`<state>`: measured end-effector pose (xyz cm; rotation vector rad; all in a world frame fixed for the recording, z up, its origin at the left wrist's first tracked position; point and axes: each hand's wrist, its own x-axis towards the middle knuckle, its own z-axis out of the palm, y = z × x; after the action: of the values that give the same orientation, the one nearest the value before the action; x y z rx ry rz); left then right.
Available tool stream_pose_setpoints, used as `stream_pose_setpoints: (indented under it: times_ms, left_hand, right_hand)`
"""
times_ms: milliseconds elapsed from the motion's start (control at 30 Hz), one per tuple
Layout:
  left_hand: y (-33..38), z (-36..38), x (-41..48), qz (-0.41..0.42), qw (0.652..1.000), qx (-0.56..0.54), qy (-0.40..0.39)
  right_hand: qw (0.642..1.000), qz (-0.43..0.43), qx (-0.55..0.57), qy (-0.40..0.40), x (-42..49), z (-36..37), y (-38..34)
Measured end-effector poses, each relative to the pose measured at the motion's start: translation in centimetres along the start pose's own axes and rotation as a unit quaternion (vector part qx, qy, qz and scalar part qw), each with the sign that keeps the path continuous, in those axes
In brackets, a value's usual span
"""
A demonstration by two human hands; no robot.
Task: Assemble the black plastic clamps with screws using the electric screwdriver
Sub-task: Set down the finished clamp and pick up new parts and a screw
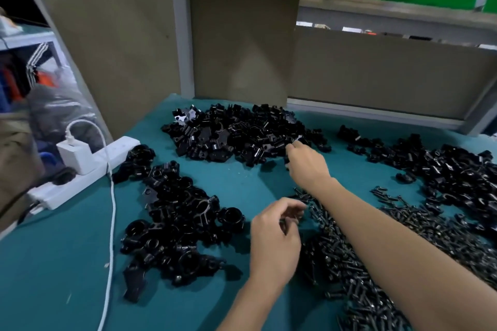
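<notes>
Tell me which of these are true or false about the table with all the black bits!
1. The table cover is teal. True.
2. The right hand reaches to the far pile of black parts. True.
3. The screws lie left of the power strip. False: they lie far to its right, by the arms.
4. A white charger is plugged into the power strip. True.
5. The left hand lies flat on the table. False: its fingers are curled, pinching a small dark piece.
6. One hand holds an electric screwdriver. False: none shows.
</notes>
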<state>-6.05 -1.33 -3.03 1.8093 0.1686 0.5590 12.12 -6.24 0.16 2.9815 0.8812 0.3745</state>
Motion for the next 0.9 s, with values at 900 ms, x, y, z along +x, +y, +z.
stream_pose_setpoints:
  times_ms: [900]
  left_hand:
    - [-0.4,-0.7,0.6,-0.119,0.951,-0.283,0.028]
  right_hand:
    - [0.937,0.201,0.285,0.023,-9.1,-3.4,9.4]
